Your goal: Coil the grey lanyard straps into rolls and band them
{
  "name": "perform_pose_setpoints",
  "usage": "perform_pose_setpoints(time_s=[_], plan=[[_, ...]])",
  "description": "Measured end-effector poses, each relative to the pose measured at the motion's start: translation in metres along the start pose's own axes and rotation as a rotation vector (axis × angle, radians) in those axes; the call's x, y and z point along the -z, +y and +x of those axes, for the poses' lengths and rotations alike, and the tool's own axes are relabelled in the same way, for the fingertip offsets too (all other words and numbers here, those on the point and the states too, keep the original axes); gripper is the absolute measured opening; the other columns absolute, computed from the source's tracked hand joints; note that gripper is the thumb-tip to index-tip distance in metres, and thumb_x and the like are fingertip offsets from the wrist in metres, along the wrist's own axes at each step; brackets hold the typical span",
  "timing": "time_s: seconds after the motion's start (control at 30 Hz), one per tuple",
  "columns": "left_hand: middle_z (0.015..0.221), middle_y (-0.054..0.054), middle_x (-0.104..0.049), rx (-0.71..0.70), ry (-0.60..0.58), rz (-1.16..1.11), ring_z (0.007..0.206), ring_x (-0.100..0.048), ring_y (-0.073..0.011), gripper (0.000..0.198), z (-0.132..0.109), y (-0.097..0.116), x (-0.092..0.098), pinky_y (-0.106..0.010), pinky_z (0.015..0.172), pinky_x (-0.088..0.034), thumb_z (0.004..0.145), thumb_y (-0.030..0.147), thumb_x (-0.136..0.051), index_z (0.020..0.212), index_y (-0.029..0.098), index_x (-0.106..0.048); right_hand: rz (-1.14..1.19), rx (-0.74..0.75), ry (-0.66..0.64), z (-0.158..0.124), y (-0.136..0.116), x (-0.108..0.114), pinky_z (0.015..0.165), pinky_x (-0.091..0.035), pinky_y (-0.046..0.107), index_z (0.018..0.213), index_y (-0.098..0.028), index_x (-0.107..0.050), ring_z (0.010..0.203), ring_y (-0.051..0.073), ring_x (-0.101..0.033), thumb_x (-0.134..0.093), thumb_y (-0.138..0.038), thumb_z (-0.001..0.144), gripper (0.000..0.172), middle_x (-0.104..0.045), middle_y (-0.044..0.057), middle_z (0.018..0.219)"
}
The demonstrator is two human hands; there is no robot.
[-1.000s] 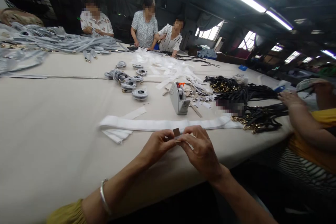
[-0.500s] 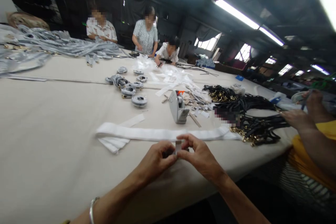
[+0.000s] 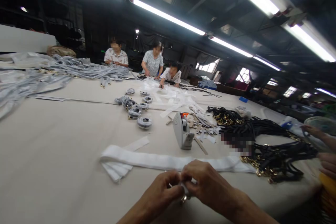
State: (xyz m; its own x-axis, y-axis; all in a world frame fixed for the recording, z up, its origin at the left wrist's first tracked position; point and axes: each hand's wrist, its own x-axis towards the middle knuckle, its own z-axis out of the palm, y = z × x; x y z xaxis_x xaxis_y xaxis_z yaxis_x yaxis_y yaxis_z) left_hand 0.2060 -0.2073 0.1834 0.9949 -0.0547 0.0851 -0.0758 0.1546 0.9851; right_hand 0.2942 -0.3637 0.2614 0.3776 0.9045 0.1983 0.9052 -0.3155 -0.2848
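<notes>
My left hand [image 3: 164, 190] and my right hand [image 3: 207, 182] meet above the near edge of the table. Both are closed, thumbs and fingertips pinching a small pale piece [image 3: 185, 189] between them. A shiny metal fitting [image 3: 184, 199] shows just below the fingertips. Most of the held piece is covered by my fingers, so its kind cannot be made out. Right behind my hands lies a long folded bundle of white strips [image 3: 152, 159]. Farther back stands a grey tape dispenser [image 3: 181, 133] with an orange part at its top.
Several coiled grey cords [image 3: 144, 123] lie left of centre. Black straps with gold clips [image 3: 262, 147] are heaped at right, near another person's hand [image 3: 328, 164]. Paper scraps [image 3: 202, 122] lie behind the dispenser. Grey cords [image 3: 86, 70] cover the far left. Three people stand across the table [image 3: 65, 140].
The view has tilted up, so the table sits lower. My right fingers have folded over the small piece, whose flat face showed upright between my hands before. A metal fitting now shows beneath.
</notes>
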Motion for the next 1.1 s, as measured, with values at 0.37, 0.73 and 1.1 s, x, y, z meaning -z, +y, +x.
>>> perform_pose_setpoints(time_s=[0.37,0.73,1.1], plan=[[0.061,-0.002,-0.062,0.13,0.124,-0.568,0.057,-0.052,-0.0115,0.018,0.005,-0.002,0.006,-0.022,0.06,-0.035,0.06,0.022,-0.07,0.072,0.013,-0.06,-0.077,0.326,0.024,0.008,-0.009,0.011,0.104,-0.038,0.039,0.094,-0.021,-0.065,0.082,0.017,-0.065,-0.057,-0.013,0.096,0.012,-0.07,0.001,0.086],[0.067,-0.001,-0.061,0.142,0.057,-0.501,0.06,-0.05,-0.0102,0.026,0.002,-0.005,0.004,-0.022,0.061,-0.033,0.063,0.024,-0.076,0.08,0.011,-0.061,0.268,0.046,0.046,0.0,0.007,-0.012,0.109,-0.038,0.039,0.082,-0.02,-0.062,0.09,0.017,-0.062,-0.068,-0.018,0.09,0.011,-0.064,0.001,0.086],[0.064,0.0,-0.058,0.14,0.154,-0.438,0.06,-0.046,-0.0108,0.02,0.003,-0.007,0.003,-0.023,0.061,-0.031,0.061,0.022,-0.072,0.072,0.012,-0.059,0.097,0.332,0.035,0.003,0.018,-0.019,0.111,-0.036,0.041,0.093,-0.02,-0.053,0.087,0.016,-0.057,-0.05,-0.015,0.1,0.009,-0.059,0.002,0.088]])
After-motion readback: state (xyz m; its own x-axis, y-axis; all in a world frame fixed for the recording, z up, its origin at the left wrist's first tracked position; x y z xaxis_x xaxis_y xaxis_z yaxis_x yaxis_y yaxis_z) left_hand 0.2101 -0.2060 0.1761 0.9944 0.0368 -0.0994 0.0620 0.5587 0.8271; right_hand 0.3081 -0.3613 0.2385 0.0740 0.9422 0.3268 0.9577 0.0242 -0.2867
